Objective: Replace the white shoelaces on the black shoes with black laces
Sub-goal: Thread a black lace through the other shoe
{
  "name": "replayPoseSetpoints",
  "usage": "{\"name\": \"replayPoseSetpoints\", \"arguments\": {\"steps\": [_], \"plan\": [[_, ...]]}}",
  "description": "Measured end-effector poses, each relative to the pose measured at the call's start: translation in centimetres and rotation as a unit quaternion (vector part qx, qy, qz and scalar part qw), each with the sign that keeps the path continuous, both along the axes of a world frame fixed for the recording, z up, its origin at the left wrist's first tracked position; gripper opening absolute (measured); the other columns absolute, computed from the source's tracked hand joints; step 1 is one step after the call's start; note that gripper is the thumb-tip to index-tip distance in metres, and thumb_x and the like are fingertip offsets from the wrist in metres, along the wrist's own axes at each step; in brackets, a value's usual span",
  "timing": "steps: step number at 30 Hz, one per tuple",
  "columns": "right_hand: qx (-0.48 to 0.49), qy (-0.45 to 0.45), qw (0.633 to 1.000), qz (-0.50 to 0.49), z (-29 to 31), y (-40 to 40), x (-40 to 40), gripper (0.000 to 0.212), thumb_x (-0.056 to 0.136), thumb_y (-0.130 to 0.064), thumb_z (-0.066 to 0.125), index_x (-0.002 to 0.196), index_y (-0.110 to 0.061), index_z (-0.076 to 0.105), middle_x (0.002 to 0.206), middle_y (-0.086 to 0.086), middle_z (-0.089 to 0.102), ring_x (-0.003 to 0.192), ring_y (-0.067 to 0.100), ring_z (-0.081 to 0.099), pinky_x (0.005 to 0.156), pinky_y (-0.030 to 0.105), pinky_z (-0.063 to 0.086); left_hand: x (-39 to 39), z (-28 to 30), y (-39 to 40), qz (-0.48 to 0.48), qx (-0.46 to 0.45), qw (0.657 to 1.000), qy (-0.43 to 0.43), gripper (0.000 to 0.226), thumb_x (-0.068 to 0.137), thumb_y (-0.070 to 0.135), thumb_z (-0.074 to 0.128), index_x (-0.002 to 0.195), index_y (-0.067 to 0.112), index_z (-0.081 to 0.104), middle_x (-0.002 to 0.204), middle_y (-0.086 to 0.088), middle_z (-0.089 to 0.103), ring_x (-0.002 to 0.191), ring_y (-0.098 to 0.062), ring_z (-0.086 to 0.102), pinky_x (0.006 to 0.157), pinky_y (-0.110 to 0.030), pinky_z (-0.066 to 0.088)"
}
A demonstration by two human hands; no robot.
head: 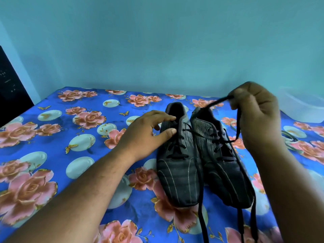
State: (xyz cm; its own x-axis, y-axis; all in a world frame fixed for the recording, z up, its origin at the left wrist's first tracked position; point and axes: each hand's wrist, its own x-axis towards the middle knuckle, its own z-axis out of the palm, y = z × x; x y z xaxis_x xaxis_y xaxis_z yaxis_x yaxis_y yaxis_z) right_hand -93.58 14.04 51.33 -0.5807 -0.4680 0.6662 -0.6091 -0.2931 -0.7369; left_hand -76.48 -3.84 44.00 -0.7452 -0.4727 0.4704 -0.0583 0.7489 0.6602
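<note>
Head view — two black shoes side by side on a floral bedsheet, black laces threaded, left hand with relaxed straight fingers touching the left shoe's collar, right hand raised, pinching a black lace end — loose ends trailing toward the viewer.

This looks like a room in a home, most likely a bedroom. A flat surface fills the lower half of the frame, covered with a bright blue sheet printed with pink roses, pale ovals and small gold butterflies, the sort of cloth spread over a bed or mattress. Behind it, across the whole upper half, stands a plain painted turquoise wall. At the left edge a dark panel rises beside the sheet; what it is cannot be told. At the right edge sits a pale translucent plastic tub.
</note>
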Motion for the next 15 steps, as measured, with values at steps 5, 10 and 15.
{"name": "replayPoseSetpoints", "arguments": {"steps": [5,10,15], "plan": [[0.232,0.205,0.941,0.134,-1.6,0.1,0.1,0.046,0.095,-0.036,0.065,0.059,-0.017,0.042,0.057,-0.004,0.038,0.059,0.014,0.040,0.059,0.031,0.037,-0.4,0.2,0.7,0.032,-0.067,0.996,0.049,0.020,0.088,0.043,0.075,0.104,0.032,0.079,0.101,0.017,0.071,0.085,-0.006,0.063,0.069,-0.019,0.043],[0.330,0.371,0.863,-0.087,-3.6,-2.0,1.2,0.037,0.093,-0.033,0.053,0.128,-0.035,0.063,0.131,-0.005,0.058,0.122,0.026,0.047,0.098,0.047,0.039,-0.5,0.7,1.5,0.032,-0.016,0.998,0.051,0.003,0.089,0.026,0.077,0.088,0.029,0.075,0.078,0.015,0.068,0.065,-0.007,0.054,0.060,-0.018,0.039],[0.352,0.354,0.864,-0.066,-3.9,-2.2,0.9,0.053,0.090,-0.024,0.040,0.136,-0.041,0.059,0.133,-0.018,0.060,0.127,0.018,0.043,0.091,0.036,0.025,-0.3,0.7,0.7,0.094,0.107,0.987,-0.070,0.030,0.089,0.039,0.056,0.073,0.014,0.059,0.063,0.005,0.057,0.063,-0.021,0.051,0.062,-0.035,0.038]]}}
